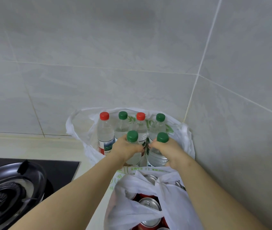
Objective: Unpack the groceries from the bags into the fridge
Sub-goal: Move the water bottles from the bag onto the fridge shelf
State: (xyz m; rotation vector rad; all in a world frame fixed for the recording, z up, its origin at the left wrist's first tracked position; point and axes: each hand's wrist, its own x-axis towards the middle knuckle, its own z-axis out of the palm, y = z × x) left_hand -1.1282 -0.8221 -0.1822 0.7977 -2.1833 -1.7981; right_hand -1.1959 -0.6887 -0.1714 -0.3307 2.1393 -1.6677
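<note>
"Nearest to you, what was there?"

"A tied bag of cans (132, 216), under my forearms. Just past it stood the open bottle bag (75, 128)."

"And your hands?"

"Each was wrapped round an upright green-capped bottle: left hand (127, 148) on the left bottle (134, 158), right hand (166, 150) on the right bottle (156, 156), side by side, equally near. Necks pointed up, so I judged the lift should run vertical. Behind stood four more bottles (123, 127)."

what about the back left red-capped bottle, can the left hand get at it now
Probably not yet: the left hand grips a green-capped bottle. Freed, likely yes; the red-capped bottle stands uncovered in the open bag.
</note>
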